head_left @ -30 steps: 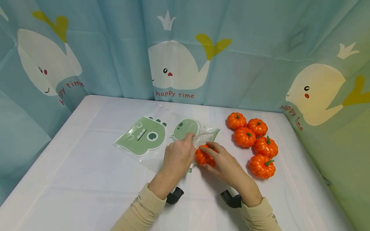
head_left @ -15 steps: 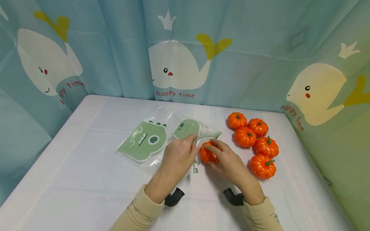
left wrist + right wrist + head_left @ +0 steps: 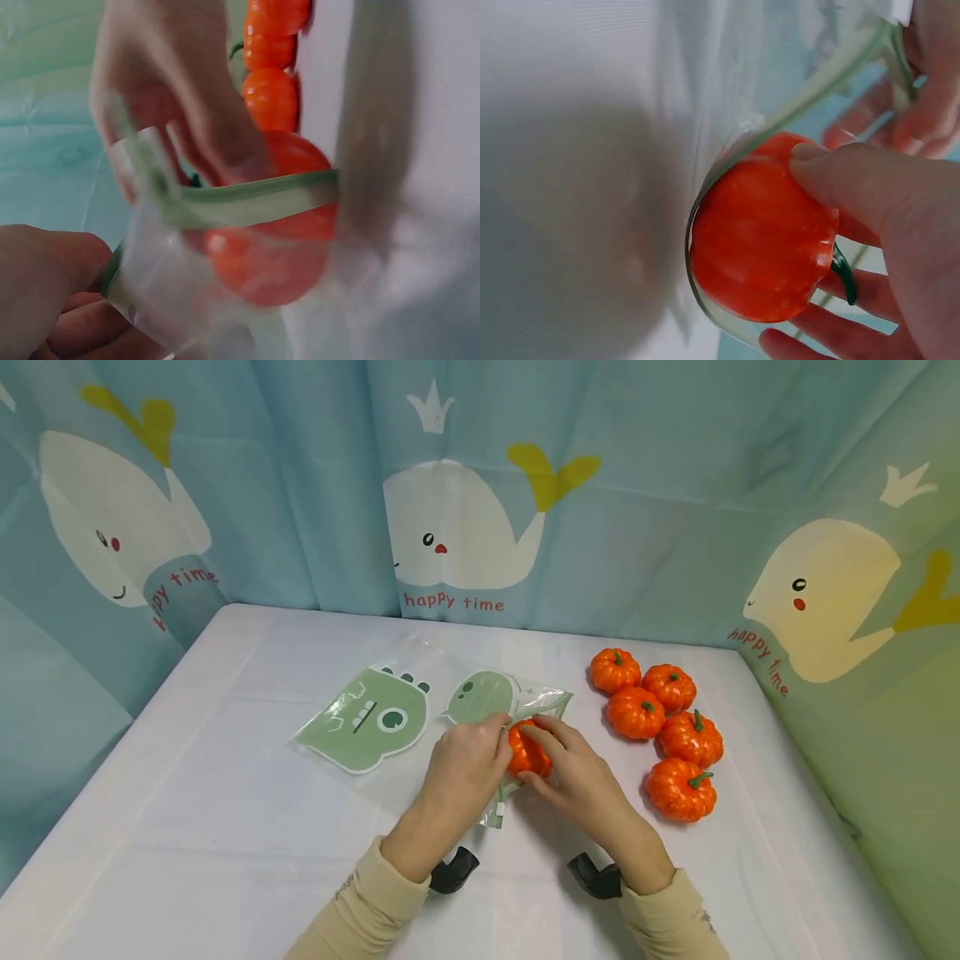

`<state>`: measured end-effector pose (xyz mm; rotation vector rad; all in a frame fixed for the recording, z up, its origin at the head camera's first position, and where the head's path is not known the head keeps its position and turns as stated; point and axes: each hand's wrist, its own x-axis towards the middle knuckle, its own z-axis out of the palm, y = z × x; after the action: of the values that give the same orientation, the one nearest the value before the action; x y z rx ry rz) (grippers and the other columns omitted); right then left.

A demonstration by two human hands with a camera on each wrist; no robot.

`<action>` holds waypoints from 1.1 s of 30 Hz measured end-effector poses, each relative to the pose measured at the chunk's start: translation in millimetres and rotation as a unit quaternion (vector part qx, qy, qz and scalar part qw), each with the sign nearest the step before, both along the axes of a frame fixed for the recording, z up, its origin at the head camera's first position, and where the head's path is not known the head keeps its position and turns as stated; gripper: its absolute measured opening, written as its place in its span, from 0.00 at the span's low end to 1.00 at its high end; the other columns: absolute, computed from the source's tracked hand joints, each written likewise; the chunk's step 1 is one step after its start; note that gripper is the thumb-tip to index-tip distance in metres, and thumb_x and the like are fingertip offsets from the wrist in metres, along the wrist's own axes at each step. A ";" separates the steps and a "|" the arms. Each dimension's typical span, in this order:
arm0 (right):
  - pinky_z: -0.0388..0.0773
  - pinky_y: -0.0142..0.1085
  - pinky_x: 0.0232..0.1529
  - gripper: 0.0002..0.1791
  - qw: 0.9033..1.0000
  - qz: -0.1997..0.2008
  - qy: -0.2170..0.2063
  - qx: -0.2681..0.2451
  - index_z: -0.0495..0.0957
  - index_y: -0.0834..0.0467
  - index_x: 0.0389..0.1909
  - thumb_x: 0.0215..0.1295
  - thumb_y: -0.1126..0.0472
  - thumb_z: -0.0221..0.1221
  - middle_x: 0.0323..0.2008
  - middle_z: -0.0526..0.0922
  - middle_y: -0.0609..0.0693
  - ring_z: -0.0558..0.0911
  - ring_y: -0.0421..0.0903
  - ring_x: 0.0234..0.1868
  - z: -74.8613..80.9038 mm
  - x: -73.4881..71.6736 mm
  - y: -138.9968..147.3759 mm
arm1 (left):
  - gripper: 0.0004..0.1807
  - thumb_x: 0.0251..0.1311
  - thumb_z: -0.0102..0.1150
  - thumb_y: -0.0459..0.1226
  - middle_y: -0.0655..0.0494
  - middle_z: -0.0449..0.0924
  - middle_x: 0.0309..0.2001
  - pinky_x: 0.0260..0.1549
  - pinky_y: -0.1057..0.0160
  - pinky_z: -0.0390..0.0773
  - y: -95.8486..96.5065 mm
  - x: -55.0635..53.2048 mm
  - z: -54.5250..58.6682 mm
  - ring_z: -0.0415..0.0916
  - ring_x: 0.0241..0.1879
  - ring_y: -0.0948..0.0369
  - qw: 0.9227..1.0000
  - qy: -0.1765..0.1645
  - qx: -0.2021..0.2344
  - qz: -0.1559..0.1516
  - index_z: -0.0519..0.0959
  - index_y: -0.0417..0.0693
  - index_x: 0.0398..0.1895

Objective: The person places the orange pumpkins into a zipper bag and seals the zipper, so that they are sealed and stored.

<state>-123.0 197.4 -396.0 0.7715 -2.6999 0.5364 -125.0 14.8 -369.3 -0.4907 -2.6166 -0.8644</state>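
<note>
A clear zip bag [image 3: 363,722] with green monster prints and a green-edged mouth lies on the table in the head view. My left hand [image 3: 465,768] pinches the edge of its mouth. With curled fingers and thumb, my right hand [image 3: 581,781] grips a small orange toy pumpkin [image 3: 525,756]. In the right wrist view, the pumpkin [image 3: 757,232] sits partly inside the bag's mouth, its green stem toward my right palm. The left wrist view shows the green rim [image 3: 270,199] crossing in front of the pumpkin, with clear film over its lower part.
Several more orange toy pumpkins [image 3: 635,713] with green stems stand in a cluster to the right of my right hand. A white cloth covers the table [image 3: 225,877]. Behind it hangs a blue curtain [image 3: 645,560] with printed whales.
The pumpkin shifted slightly right with my right hand, then back left into the bag's mouth, and has tilted. My left hand keeps its pinch on the bag. The other pumpkins have stayed put.
</note>
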 end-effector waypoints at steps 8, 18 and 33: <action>0.82 0.48 0.50 0.27 0.999 0.018 0.035 0.029 0.80 0.58 0.55 0.51 0.63 0.73 0.59 0.75 0.60 0.77 0.58 0.58 -8.1 -1.4 -1.6 | 0.10 0.63 0.58 0.31 0.49 0.87 0.30 0.20 0.66 0.74 -9.2 -2.4 8.6 0.76 0.18 0.59 0.999 0.019 0.047 0.017 0.85 0.43 0.45; 0.84 0.48 0.47 0.30 0.999 0.009 0.021 0.031 0.80 0.56 0.57 0.49 0.65 0.75 0.62 0.73 0.59 0.77 0.58 0.60 -7.2 -2.3 5.0 | 0.11 0.61 0.62 0.32 0.53 0.89 0.34 0.20 0.70 0.72 -14.8 -2.4 14.5 0.75 0.20 0.63 0.999 0.012 0.051 0.010 0.85 0.44 0.46; 0.83 0.43 0.48 0.24 0.999 0.034 -0.005 0.021 0.81 0.55 0.54 0.54 0.62 0.72 0.62 0.74 0.55 0.82 0.52 0.54 7.9 2.2 7.2 | 0.11 0.64 0.62 0.33 0.49 0.89 0.39 0.34 0.68 0.84 -15.7 -10.2 2.2 0.87 0.37 0.59 0.993 -0.068 0.094 -0.014 0.85 0.41 0.47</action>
<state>-120.8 204.6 -388.2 0.8777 -2.7098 0.5015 -135.2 -0.9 -367.2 -0.4325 -2.6180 -1.1783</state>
